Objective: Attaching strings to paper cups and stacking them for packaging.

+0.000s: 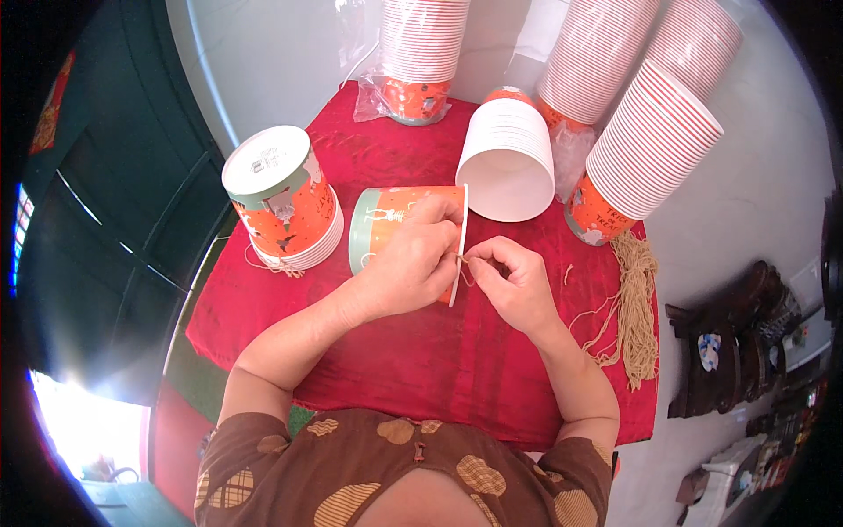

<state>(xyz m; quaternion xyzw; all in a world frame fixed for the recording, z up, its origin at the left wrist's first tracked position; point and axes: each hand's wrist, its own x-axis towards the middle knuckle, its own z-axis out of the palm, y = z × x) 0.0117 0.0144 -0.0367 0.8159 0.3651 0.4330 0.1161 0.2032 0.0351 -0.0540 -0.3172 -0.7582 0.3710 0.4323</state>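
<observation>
**String at the cup rim**

My left hand grips the orange cup at its rim; my right hand pinches a string just beside it. The cup lies on its side, long axis left to right, mouth toward my right fingers. Beyond it lie the cup stacks.

Bright daylight, blown-out glare lower left, fisheye bending and dark rim.

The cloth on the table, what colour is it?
The cloth is plain red, seen best in the head view.
</observation>
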